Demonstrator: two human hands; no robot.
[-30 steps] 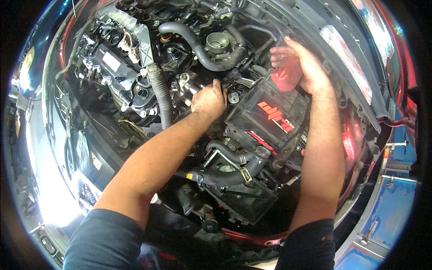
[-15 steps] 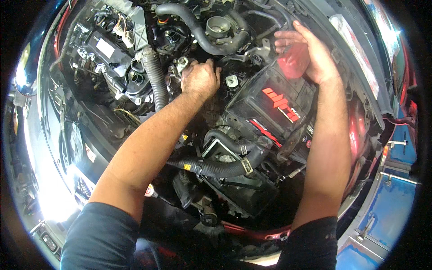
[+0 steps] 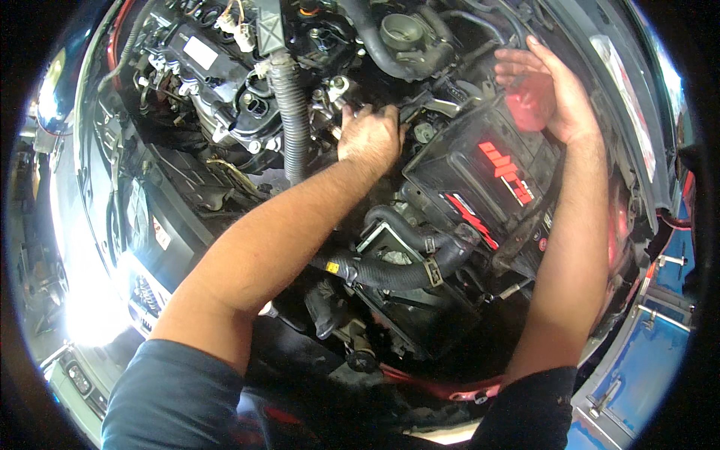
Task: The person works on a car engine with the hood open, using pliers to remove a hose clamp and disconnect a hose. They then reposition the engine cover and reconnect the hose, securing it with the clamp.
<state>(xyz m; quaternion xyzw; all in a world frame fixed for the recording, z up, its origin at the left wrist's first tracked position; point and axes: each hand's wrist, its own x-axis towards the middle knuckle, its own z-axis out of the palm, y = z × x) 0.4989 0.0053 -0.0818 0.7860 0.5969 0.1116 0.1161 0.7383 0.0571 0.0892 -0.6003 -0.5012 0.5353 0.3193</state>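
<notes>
My left hand (image 3: 371, 139) reaches down between the engine and the battery, knuckles up. Its fingers are bent and closed, and their tips are hidden, so what they grip does not show. Just left of it are metal fittings (image 3: 339, 86) on the side of the engine (image 3: 225, 79). My right hand (image 3: 574, 101) is at the far right corner of the black car battery (image 3: 469, 161), fingers stretched out and thumb raised. Against its palm side sits the red terminal cover (image 3: 529, 101); the fingers are not wrapped round it.
A ribbed grey hose (image 3: 291, 112) stands left of my left hand. Beyond it are a curved black hose (image 3: 375, 52) and a round metal opening (image 3: 402, 31). Nearer lie a thick black hose (image 3: 382, 274) and an open black box (image 3: 427, 319). Blue cabinets (image 3: 652, 349) stand at right.
The whole view has shifted, so the engine bay appears farther right. My left hand stays down in the gap, its fingers turned slightly. The right hand keeps its place by the red cover.
</notes>
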